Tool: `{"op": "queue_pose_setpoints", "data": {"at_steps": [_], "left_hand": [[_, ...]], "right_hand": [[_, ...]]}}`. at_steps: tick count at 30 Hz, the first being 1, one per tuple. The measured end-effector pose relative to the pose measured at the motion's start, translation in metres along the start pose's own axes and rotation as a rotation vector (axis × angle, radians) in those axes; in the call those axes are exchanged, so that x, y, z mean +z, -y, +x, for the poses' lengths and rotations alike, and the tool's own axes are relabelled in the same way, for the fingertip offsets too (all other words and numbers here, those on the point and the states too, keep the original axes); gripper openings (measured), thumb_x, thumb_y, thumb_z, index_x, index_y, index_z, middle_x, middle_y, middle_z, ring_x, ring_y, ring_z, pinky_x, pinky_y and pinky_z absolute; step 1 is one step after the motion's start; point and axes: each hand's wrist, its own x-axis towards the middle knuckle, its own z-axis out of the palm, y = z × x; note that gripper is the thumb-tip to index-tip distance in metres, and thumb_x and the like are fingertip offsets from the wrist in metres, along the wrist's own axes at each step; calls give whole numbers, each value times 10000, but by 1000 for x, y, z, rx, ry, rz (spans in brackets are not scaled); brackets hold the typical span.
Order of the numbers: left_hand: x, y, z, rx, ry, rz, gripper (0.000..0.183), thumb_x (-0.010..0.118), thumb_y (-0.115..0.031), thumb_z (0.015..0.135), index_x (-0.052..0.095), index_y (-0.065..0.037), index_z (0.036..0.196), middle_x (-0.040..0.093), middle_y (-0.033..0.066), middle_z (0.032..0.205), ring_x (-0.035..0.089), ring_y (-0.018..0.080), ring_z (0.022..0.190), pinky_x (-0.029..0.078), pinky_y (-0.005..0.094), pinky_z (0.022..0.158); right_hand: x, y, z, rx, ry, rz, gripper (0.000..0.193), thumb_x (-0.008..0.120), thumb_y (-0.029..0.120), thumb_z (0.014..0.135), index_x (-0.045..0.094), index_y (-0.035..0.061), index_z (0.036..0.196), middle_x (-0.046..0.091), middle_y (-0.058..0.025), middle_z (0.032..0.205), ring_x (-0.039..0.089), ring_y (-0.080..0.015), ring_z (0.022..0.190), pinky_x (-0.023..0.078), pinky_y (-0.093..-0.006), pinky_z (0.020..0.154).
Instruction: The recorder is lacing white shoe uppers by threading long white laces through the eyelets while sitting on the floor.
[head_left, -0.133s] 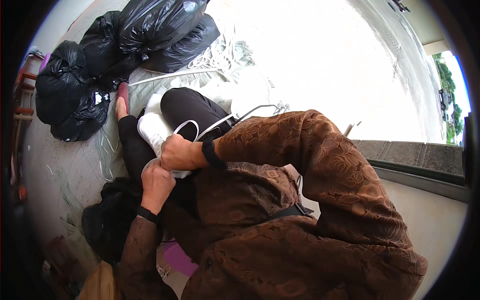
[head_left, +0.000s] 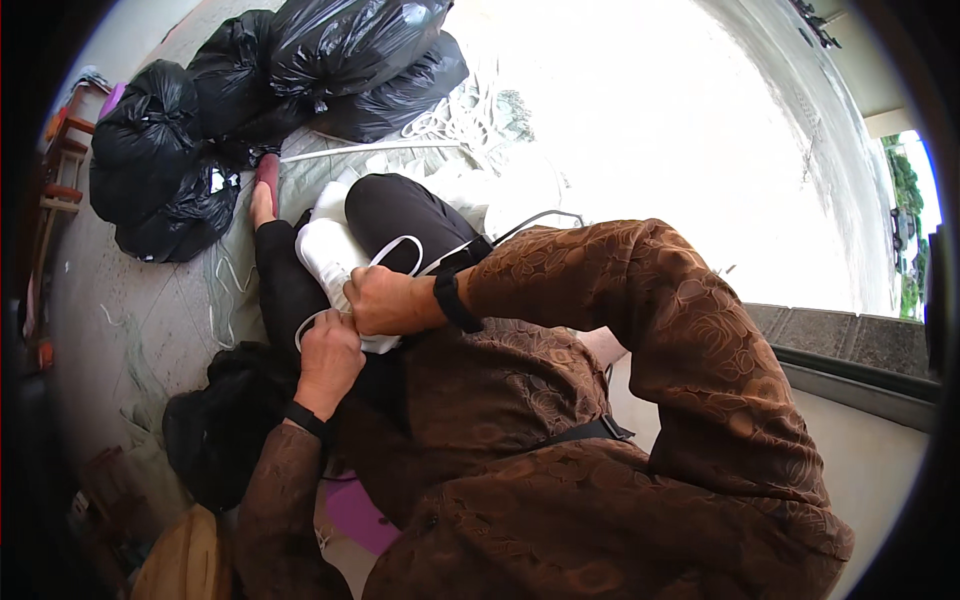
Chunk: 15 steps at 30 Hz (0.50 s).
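A white shoe [head_left: 325, 252] lies across my lap between my black-trousered legs. Over it my right hand [head_left: 385, 298] is closed, with a white shoelace [head_left: 412, 243] looping up beside its fingers and running off to the right. Just below and to the left, my left hand [head_left: 331, 358] is pinched shut on lace at the shoe's near end. A thin white loop curves out left of those fingers. The two hands nearly touch, and they hide the part of the shoe under them. Another white piece, perhaps a second shoe, shows beyond the first.
Stuffed black plastic bags [head_left: 150, 150] are heaped at the far left. Tangled white laces [head_left: 455, 120] and pale sheeting lie on the floor beyond my knees. A black bundle [head_left: 235, 425] sits by my left arm, near a tan rounded object [head_left: 185, 560]. Wooden stools [head_left: 68, 165] stand at the left edge.
The whole view has shifted slightly, moving the scene rightward. My left hand has drawn a little down from the right one, and the lace loop beside it shows more plainly.
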Motion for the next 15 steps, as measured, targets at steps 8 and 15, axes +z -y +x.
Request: {"op": "queue_pose_setpoints", "data": {"at_steps": [8,15], "left_hand": [[7,8,11,-64,-198,-94,112,653,-24,694,570,-6,768,512,146,832,522,342,851,445,447,705],[-84,-63,-6,-853,-511,-1561,229,747,-169,877,622,23,868,607,16,770,561,87,670,475,214,650]], "right_hand": [[4,-14,-5,171,-168,144,211,623,189,757,627,20,882,539,-82,952,513,-236,955,410,-331,781],[-100,37,-4,272,-368,821,299,643,74,697,486,-26,930,555,-185,852,587,-355,808,501,-418,720]]}}
